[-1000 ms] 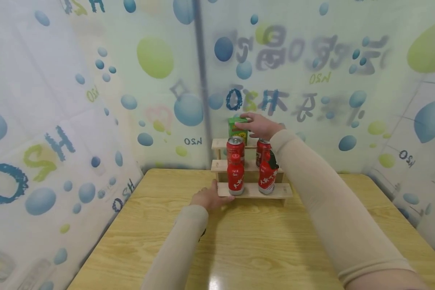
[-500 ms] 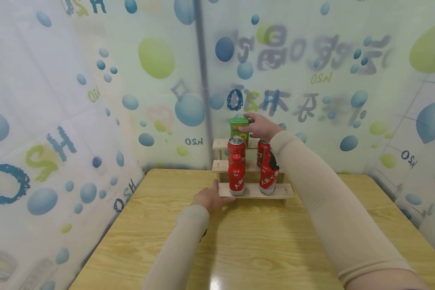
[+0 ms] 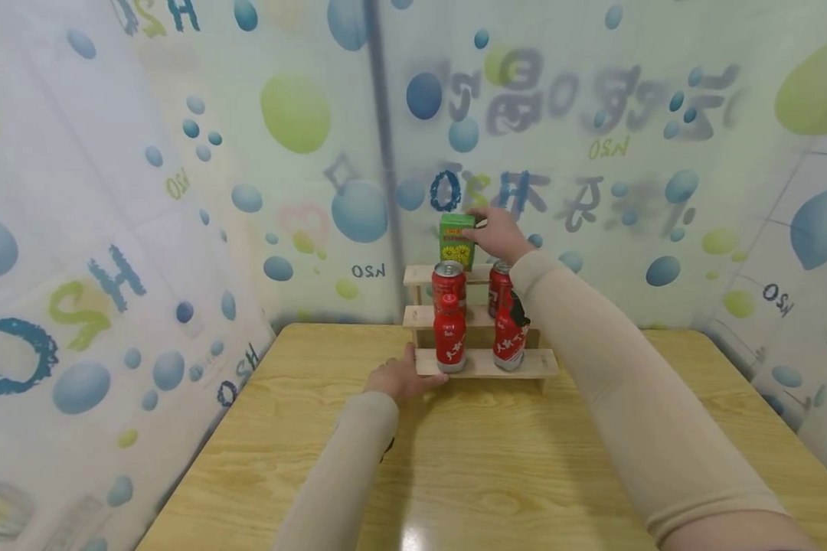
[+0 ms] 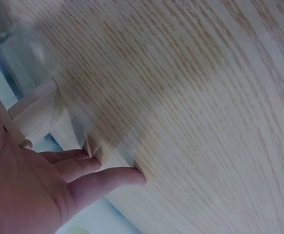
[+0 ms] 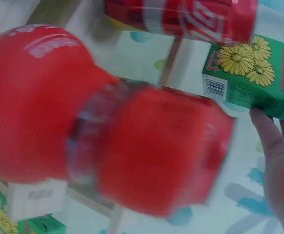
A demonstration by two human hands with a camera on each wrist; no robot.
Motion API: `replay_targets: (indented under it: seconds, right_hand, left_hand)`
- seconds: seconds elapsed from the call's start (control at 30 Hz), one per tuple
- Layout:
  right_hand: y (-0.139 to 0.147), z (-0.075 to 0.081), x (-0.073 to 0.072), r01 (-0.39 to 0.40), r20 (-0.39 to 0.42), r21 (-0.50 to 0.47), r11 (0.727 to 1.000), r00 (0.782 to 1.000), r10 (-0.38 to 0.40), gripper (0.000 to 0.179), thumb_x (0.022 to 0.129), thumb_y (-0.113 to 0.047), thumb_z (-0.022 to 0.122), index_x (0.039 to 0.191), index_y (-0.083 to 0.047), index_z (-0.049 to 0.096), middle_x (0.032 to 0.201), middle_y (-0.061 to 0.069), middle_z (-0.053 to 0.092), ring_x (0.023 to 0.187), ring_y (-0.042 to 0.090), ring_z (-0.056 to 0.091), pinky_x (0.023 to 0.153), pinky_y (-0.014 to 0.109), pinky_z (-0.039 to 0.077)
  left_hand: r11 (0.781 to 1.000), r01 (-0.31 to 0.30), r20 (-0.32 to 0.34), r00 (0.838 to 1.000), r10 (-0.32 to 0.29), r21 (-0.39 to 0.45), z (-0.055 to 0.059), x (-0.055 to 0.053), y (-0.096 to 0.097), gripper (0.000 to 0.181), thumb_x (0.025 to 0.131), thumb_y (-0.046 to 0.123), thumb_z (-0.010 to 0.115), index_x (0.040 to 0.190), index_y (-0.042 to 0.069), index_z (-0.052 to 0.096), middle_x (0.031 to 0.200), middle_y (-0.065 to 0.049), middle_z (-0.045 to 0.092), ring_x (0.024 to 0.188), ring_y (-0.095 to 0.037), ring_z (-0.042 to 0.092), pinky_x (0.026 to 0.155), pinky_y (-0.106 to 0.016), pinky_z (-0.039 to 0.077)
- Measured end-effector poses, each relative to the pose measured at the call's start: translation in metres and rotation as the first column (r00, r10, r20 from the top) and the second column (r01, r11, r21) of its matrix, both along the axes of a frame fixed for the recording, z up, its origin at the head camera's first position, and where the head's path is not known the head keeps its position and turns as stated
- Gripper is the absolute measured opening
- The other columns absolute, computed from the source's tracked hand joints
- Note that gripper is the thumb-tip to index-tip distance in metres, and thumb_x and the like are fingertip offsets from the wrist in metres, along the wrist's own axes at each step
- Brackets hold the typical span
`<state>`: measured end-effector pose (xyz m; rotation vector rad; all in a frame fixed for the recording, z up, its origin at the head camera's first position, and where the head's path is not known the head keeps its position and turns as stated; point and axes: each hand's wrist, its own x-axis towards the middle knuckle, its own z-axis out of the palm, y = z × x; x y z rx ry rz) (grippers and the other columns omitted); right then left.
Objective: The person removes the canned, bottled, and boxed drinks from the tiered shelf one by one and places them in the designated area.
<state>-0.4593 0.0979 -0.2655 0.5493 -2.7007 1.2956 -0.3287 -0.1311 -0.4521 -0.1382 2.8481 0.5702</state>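
Right grip [image 3: 499,233] pinches a green carton [image 3: 457,239] upright by a wooden rack's [image 3: 478,363] top shelf, behind a red can [image 3: 449,282]. Spread, the left grip [image 3: 398,376] touches the rack's lower left end.

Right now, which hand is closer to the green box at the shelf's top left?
Right. The right hand pinches the box; the left hand is farther off, lower down at the left end of the bottom step.

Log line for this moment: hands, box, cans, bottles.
left hand: grips rack, left end | right hand: holds green box | cans: middle tier | bottles: bottom tier
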Motion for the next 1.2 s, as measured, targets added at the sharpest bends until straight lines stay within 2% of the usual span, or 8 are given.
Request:
replay_targets:
  seconds: [0.3, 0.47, 0.6, 0.7, 0.83, 0.93, 1.1, 1.2]
  right_hand:
    - [0.027, 0.031, 0.012, 0.015, -0.036, -0.134, 0.991, 0.999, -0.020, 0.056, 0.111, -0.018, 0.059, 0.163, -0.008, 0.042, 0.154, 0.024, 0.051, 0.144, 0.038, 0.055, 0.114, 0.051, 0.052]
    - [0.058, 0.038, 0.022, 0.052, -0.052, -0.205, 0.977, 0.997, -0.064, 0.055, 0.111, -0.019, 0.058, 0.163, -0.011, 0.043, 0.158, 0.023, 0.047, 0.147, 0.037, 0.052, 0.115, 0.048, 0.052]
    - [0.085, 0.036, 0.022, 0.092, -0.038, -0.251, 0.964, 0.994, -0.105, 0.058, 0.110, -0.021, 0.058, 0.165, -0.013, 0.041, 0.161, 0.022, 0.043, 0.149, 0.037, 0.050, 0.119, 0.048, 0.050]
    - [0.108, 0.032, 0.017, 0.130, -0.047, -0.254, 0.958, 0.988, -0.147, 0.059, 0.110, -0.025, 0.059, 0.166, -0.015, 0.039, 0.162, 0.021, 0.043, 0.147, 0.037, 0.051, 0.117, 0.047, 0.051]
    - [0.139, 0.027, 0.014, 0.184, -0.073, -0.242, 0.953, 0.976, -0.207, 0.059, 0.109, -0.027, 0.060, 0.164, -0.014, 0.042, 0.155, 0.019, 0.048, 0.139, 0.034, 0.057, 0.098, 0.028, 0.059]
    - [0.161, 0.024, 0.017, 0.209, -0.066, -0.240, 0.948, 0.971, -0.231, 0.060, 0.108, -0.028, 0.062, 0.163, -0.012, 0.044, 0.148, 0.014, 0.051, 0.127, 0.023, 0.060, 0.085, 0.017, 0.057]
    - [0.195, 0.018, 0.029, 0.216, -0.017, -0.263, 0.940, 0.973, -0.228, 0.063, 0.108, -0.028, 0.062, 0.164, -0.010, 0.041, 0.139, 0.001, 0.051, 0.108, 0.002, 0.059, 0.094, 0.018, 0.059]
    - [0.217, 0.010, 0.035, 0.221, -0.003, -0.276, 0.935, 0.973, -0.231, 0.064, 0.108, -0.029, 0.063, 0.164, -0.008, 0.040, 0.132, -0.006, 0.051, 0.099, -0.007, 0.059, 0.093, 0.015, 0.059]
  left_hand:
    - [1.000, 0.008, -0.006, 1.000, -0.008, -0.003, 0.000, 0.002, 0.002, 0.119, 0.083, 0.090, 0.060, 0.172, 0.022, 0.019, 0.158, -0.027, 0.053, 0.144, -0.046, 0.055, 0.115, -0.057, 0.050]
    - [1.000, 0.004, -0.009, 1.000, -0.004, 0.006, -0.001, 0.002, 0.002, 0.120, 0.082, 0.090, 0.062, 0.172, 0.022, 0.020, 0.158, -0.027, 0.053, 0.144, -0.046, 0.055, 0.115, -0.058, 0.050]
    - [1.000, 0.000, 0.001, 1.000, 0.000, 0.011, -0.003, 0.004, 0.002, 0.119, 0.082, 0.089, 0.063, 0.172, 0.023, 0.020, 0.160, -0.027, 0.051, 0.147, -0.047, 0.052, 0.117, -0.058, 0.048]
    - [1.000, -0.001, 0.006, 1.000, 0.001, 0.011, -0.004, 0.004, 0.002, 0.120, 0.082, 0.090, 0.062, 0.172, 0.023, 0.020, 0.162, -0.026, 0.048, 0.148, -0.048, 0.050, 0.118, -0.060, 0.047]
    - [1.000, -0.009, 0.003, 1.000, 0.009, 0.011, -0.005, 0.001, 0.002, 0.120, 0.081, 0.091, 0.061, 0.172, 0.025, 0.019, 0.164, -0.025, 0.046, 0.150, -0.047, 0.048, 0.119, -0.060, 0.046]
    - [1.000, -0.008, 0.000, 1.000, 0.008, 0.009, -0.005, 0.000, 0.002, 0.121, 0.081, 0.092, 0.060, 0.172, 0.025, 0.019, 0.164, -0.026, 0.047, 0.150, -0.047, 0.048, 0.118, -0.061, 0.046]
    - [1.000, -0.006, -0.004, 1.000, 0.006, 0.009, -0.005, -0.001, 0.002, 0.121, 0.081, 0.092, 0.061, 0.172, 0.024, 0.019, 0.162, -0.026, 0.050, 0.148, -0.047, 0.051, 0.117, -0.060, 0.048]
    - [1.000, -0.004, -0.006, 1.000, 0.004, 0.010, -0.005, -0.002, 0.002, 0.121, 0.081, 0.092, 0.061, 0.172, 0.023, 0.019, 0.162, -0.026, 0.050, 0.148, -0.047, 0.051, 0.117, -0.060, 0.048]
